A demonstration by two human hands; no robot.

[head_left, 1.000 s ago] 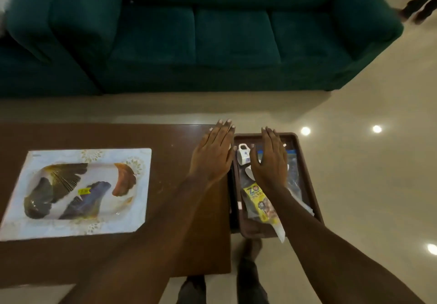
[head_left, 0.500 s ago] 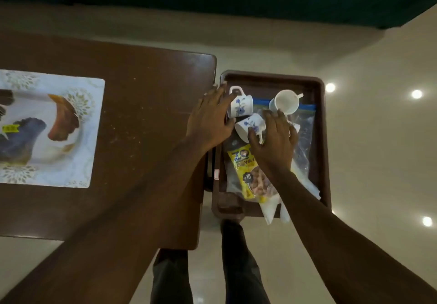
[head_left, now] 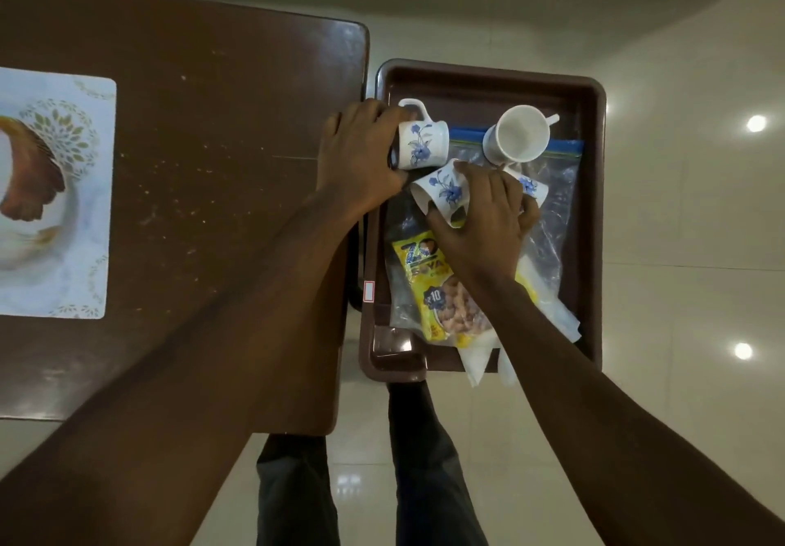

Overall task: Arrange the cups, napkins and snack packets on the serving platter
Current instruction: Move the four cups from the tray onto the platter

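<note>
Glossy pale floor [head_left: 679,248], dark table [head_left: 212,142], perhaps wooden

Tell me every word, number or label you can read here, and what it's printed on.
"ZO": large letters, partly hidden by the right hand, on the yellow snack packet.
"10": in a dark badge on the same packet.
A second line under "ZO" is too blurred to read.
The small white sticker on the brown tray: nothing legible.
</note>
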